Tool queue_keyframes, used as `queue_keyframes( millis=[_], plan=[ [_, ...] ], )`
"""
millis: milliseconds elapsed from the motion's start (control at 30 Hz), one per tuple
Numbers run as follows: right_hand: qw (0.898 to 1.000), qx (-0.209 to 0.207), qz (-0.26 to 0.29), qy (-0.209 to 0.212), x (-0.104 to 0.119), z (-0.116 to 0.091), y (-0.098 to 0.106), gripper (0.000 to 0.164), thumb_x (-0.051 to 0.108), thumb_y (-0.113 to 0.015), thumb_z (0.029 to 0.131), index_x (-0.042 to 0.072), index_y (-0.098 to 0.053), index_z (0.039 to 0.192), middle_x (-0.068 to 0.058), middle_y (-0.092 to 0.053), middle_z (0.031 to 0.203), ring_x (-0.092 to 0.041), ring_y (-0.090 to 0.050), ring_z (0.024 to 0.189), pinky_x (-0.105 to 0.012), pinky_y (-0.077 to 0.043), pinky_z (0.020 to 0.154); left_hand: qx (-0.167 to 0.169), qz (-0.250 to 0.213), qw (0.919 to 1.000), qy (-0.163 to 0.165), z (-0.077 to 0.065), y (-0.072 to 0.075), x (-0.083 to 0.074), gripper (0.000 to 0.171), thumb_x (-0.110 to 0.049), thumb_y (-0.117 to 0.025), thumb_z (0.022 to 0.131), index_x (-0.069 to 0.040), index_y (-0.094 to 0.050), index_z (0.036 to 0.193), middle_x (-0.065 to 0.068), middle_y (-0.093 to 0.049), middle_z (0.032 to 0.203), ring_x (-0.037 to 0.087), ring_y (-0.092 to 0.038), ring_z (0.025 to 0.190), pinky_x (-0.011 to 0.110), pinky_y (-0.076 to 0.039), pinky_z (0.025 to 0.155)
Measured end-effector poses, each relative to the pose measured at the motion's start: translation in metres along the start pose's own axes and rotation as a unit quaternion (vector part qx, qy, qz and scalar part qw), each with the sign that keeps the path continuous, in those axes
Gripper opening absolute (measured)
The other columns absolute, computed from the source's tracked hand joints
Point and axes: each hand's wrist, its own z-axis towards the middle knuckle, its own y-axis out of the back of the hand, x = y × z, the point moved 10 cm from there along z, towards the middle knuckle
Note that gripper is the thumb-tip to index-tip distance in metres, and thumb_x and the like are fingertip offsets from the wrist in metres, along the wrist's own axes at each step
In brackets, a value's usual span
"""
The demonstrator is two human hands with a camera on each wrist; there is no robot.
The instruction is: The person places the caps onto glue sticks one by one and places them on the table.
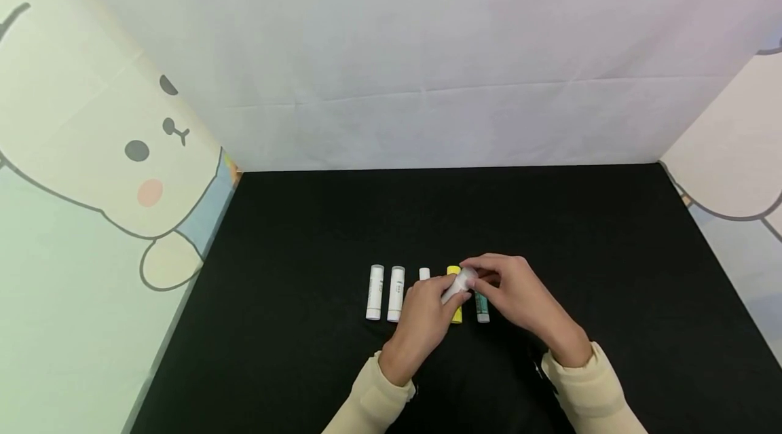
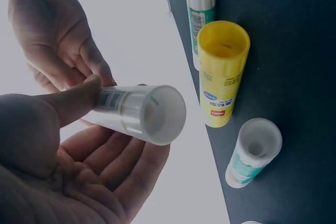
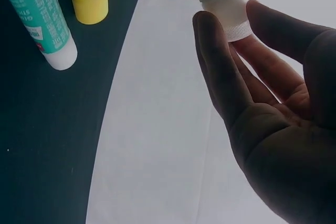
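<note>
My left hand (image 1: 418,318) grips a white glue stick (image 1: 455,286) with a printed barcode label, held tilted above the table. In the left wrist view the thumb presses on this glue stick (image 2: 118,106) from above, and the fingers lie beneath it. Its hollow, pale end faces that camera. My right hand (image 1: 522,291) pinches the opposite end between thumb and fingers; the right wrist view shows a ridged rim (image 3: 238,31) there. Just below the hands stand a yellow glue stick (image 2: 223,74) and a green-and-white one (image 1: 482,308), both partly covered in the head view.
Two white glue sticks (image 1: 375,293) lie at the left of the row. A smaller white-topped stick (image 1: 424,274) is mostly hidden behind my left hand. The black table (image 1: 293,230) meets a white cloth wall (image 1: 427,128) at the back, with cartoon-printed cloth (image 1: 91,149) at the sides.
</note>
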Motion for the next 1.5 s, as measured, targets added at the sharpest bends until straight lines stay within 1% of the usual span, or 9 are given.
queue_keyframes(
  millis=[167,267,567,833,1000,1167,1367,1500],
  plan=[
    [1.0,0.014,0.001,0.003,0.001,-0.001,-0.003,0.028,0.001,-0.073,0.098,-0.002,-0.073,0.127,-0.01,-0.076,0.119,-0.014,-0.073,0.095,-0.032,-0.062,0.084,0.01,-0.004,0.9999,-0.002,-0.002,-0.003,0.001,0.013,-0.026,-0.071,0.103,-0.014,-0.076,0.103,-0.01,-0.059,0.07,0.0,-0.043,0.053,0.019,-0.04,0.052],
    [1.0,0.02,-0.003,0.003,0.001,-0.002,-0.004,0.028,0.001,-0.074,0.098,-0.003,-0.074,0.126,-0.01,-0.076,0.118,-0.013,-0.073,0.094,-0.031,-0.062,0.083,0.013,0.003,0.9999,-0.006,-0.003,-0.004,0.001,0.012,-0.025,-0.071,0.102,-0.014,-0.076,0.103,-0.01,-0.055,0.066,0.0,-0.041,0.051,0.019,-0.038,0.05],
    [0.999,0.033,-0.001,0.005,0.001,-0.004,-0.007,0.028,-0.002,-0.074,0.097,-0.004,-0.074,0.124,-0.009,-0.076,0.116,-0.015,-0.073,0.096,-0.029,-0.062,0.083,0.007,0.023,0.9996,-0.013,-0.005,-0.005,-0.002,0.011,-0.023,-0.075,0.1,-0.012,-0.075,0.097,-0.011,-0.047,0.061,-0.001,-0.038,0.049,0.018,-0.036,0.049],
    [0.999,0.035,-0.003,0.009,0.003,-0.005,-0.006,0.028,-0.004,-0.075,0.095,-0.003,-0.075,0.123,-0.007,-0.077,0.113,-0.016,-0.073,0.096,-0.029,-0.062,0.083,-0.007,0.041,0.9988,-0.025,-0.006,-0.003,-0.006,0.011,-0.023,-0.078,0.097,-0.012,-0.077,0.099,-0.012,-0.054,0.062,-0.003,-0.043,0.051,0.017,-0.037,0.05],
    [0.999,0.035,-0.003,0.003,0.003,-0.005,-0.006,0.029,-0.003,-0.075,0.095,-0.005,-0.074,0.124,-0.008,-0.076,0.114,-0.017,-0.073,0.096,-0.03,-0.062,0.084,-0.008,0.048,0.9984,-0.029,-0.005,-0.002,-0.009,0.011,-0.023,-0.078,0.097,-0.012,-0.077,0.099,-0.012,-0.053,0.061,-0.002,-0.042,0.05,0.017,-0.036,0.049],
    [0.999,0.032,-0.004,0.005,0.004,-0.006,-0.007,0.029,-0.003,-0.075,0.096,-0.005,-0.074,0.125,-0.008,-0.077,0.114,-0.015,-0.072,0.095,-0.03,-0.062,0.084,-0.012,0.049,0.9984,-0.027,-0.005,-0.001,-0.01,0.011,-0.023,-0.078,0.097,-0.013,-0.077,0.097,-0.012,-0.05,0.06,-0.003,-0.04,0.05,0.017,-0.035,0.048],
    [1.0,0.025,-0.008,0.007,0.005,-0.006,-0.006,0.029,-0.003,-0.075,0.095,-0.005,-0.074,0.124,-0.009,-0.077,0.114,-0.015,-0.072,0.094,-0.031,-0.062,0.083,-0.017,0.041,0.9987,-0.023,-0.005,0.0,-0.009,0.012,-0.023,-0.078,0.096,-0.013,-0.075,0.091,-0.012,-0.044,0.057,-0.001,-0.037,0.048,0.017,-0.033,0.048],
    [1.0,0.026,-0.002,0.003,0.004,-0.007,-0.006,0.03,-0.003,-0.075,0.095,-0.005,-0.074,0.125,-0.01,-0.077,0.114,-0.017,-0.073,0.095,-0.03,-0.062,0.083,-0.02,0.043,0.9986,-0.021,-0.005,0.0,-0.008,0.012,-0.024,-0.079,0.096,-0.014,-0.076,0.091,-0.012,-0.049,0.058,-0.002,-0.04,0.049,0.017,-0.035,0.048]
  ],
)
